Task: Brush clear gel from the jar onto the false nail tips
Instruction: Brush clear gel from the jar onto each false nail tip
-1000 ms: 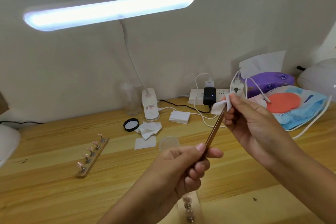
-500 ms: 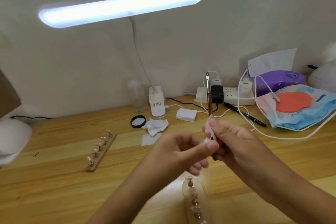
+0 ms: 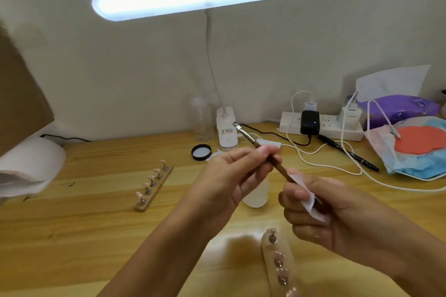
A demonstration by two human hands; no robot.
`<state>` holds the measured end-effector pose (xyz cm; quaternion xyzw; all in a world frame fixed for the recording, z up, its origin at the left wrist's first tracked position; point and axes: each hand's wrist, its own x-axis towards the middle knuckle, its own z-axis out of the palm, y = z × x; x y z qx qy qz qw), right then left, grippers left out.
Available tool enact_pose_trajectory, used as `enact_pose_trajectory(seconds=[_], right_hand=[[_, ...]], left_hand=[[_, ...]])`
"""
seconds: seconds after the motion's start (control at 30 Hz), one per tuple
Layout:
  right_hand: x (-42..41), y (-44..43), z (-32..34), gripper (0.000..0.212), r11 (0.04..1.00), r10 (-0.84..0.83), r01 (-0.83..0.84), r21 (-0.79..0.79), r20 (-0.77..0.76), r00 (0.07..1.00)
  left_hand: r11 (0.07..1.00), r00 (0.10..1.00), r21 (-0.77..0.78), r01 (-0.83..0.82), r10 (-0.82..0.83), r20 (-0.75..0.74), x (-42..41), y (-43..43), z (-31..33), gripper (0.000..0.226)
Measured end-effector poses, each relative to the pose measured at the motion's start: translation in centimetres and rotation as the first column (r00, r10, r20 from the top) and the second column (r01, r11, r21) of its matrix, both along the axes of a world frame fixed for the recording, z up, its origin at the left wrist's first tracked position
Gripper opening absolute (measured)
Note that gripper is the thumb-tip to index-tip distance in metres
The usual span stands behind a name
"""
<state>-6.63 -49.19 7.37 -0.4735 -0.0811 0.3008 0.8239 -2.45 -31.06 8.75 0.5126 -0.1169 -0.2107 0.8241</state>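
One brush, bristles up-left; left hand pinches shaft, right hand pinches wipe round handle.

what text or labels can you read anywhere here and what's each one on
Nothing reads clearly.
White lamp base: red label print, too blurred.
White plug-in charger: grey word, too small.
Purple tissue pack: print blurred.
Blue plastic bag: dark print under the red patch, blurred.
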Motion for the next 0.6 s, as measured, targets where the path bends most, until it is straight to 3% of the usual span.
enact_pose_trajectory(seconds=[0.1,0.17,0.23,0.3,0.37,0.43,0.5,0.57,0.6], right_hand=[[-0.3,-0.1,0.6,0.044,0.952,-0.062,0.093,-0.293,0.112,0.992],[-0.7,0.0,1.2,0.048,0.836,-0.060,0.228,-0.500,0.329,0.942],[0.4,0.1,1.6,0.052,0.611,0.000,0.519,-0.598,0.655,0.755],[3.6,0.7,2.0,0.052,0.446,0.134,0.716,-0.537,0.831,0.540],[7.5,2.4,1.8,0.043,0.301,0.312,0.766,-0.568,0.818,0.484],[11.0,4.4,0.9,0.031,0.203,0.473,0.727,-0.656,0.716,0.513],[13.2,6.2,0.0,0.033,0.117,0.594,0.622,-0.775,0.556,0.581],[14.3,7.1,-0.6,0.043,0.116,0.603,0.537,-0.836,0.488,0.630],[14.5,7.2,-0.6,0.031,0.174,0.537,0.559,-0.810,0.554,0.636]], left_hand=[[0.956,0.957,-0.083,-0.282,0.274,-0.091,2.0,1.9,0.1,0.019],[0.884,0.888,-0.102,-0.455,0.443,-0.122,3.6,4.4,0.3,0.017],[0.858,0.859,-0.062,-0.510,0.504,-0.087,4.5,6.4,0.3,0.017],[0.858,0.858,0.014,-0.513,0.513,-0.023,4.8,7.2,0.1,0.018],[0.855,0.859,0.079,-0.513,0.510,0.052,4.8,7.3,-0.1,0.020],[0.856,0.863,0.106,-0.505,0.499,0.083,4.8,7.4,-0.1,0.022],[0.858,0.865,0.107,-0.503,0.498,0.071,4.8,7.6,-0.2,0.022],[0.864,0.869,0.100,-0.494,0.492,0.049,4.9,7.8,-0.2,0.022],[0.869,0.874,0.099,-0.485,0.484,0.039,5.0,7.9,-0.3,0.022]])
